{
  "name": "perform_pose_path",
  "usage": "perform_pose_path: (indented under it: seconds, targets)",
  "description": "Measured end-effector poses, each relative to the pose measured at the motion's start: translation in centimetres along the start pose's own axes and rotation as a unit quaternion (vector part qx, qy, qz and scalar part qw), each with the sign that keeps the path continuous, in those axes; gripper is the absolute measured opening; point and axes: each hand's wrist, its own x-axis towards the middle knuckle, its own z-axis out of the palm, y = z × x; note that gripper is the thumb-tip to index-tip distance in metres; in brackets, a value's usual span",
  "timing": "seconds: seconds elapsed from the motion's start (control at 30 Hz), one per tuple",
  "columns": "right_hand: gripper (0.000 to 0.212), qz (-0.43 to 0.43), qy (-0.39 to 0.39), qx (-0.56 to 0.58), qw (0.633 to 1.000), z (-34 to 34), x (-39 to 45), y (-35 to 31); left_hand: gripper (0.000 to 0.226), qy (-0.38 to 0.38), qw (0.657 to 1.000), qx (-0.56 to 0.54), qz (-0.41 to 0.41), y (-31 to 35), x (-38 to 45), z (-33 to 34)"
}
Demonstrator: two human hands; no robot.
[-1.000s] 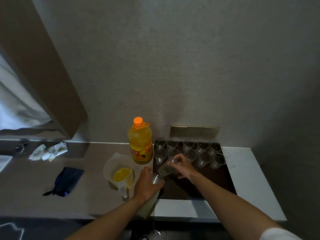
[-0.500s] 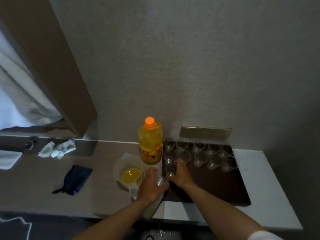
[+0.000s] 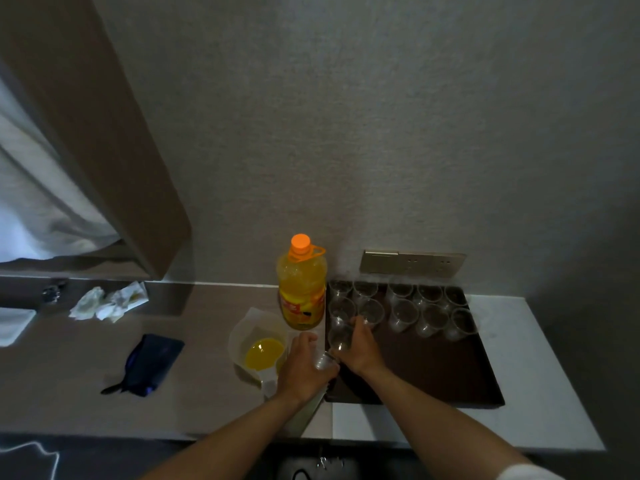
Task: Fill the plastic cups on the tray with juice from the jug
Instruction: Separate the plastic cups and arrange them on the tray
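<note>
Right hand (image 3: 360, 348) is gripping a clear cup (image 3: 341, 336) and setting it at the tray's (image 3: 433, 368) front-left. Left hand (image 3: 303, 367) is curled round a stack of cups (image 3: 323, 362) at the tray's left edge. Jug (image 3: 259, 344), part full, sits just left on the worktop. Risk: light empty cups tipping if nudged. Bottle (image 3: 302, 289) label unreadable.

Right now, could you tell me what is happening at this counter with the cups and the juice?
A person is setting out clear plastic cups on the dark tray. The left hand grips a stack of cups at the tray's left edge, while the right hand holds a single cup on the tray, in front of two rows already standing at the back. None of the cups holds juice yet. The jug, with some juice in it, sits untouched on the counter beside the juice bottle.
</note>
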Motion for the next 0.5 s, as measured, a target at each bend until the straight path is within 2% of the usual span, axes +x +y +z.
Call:
perform_pose_path:
  seconds: [0.37, 0.5]
  targets:
    - [0.083, 0.014, -0.004, 0.017, 1.000, -1.5, -0.3, 0.5, 0.075, 0.013, 0.999, -0.019, 0.025, 1.2, -0.5, -0.2]
    - [0.061, 0.000, 0.004, 0.007, 1.000, -2.9, -0.9, 0.6, 0.077, 0.028, 0.999, -0.025, 0.032, 2.2, -1.0, 0.0]
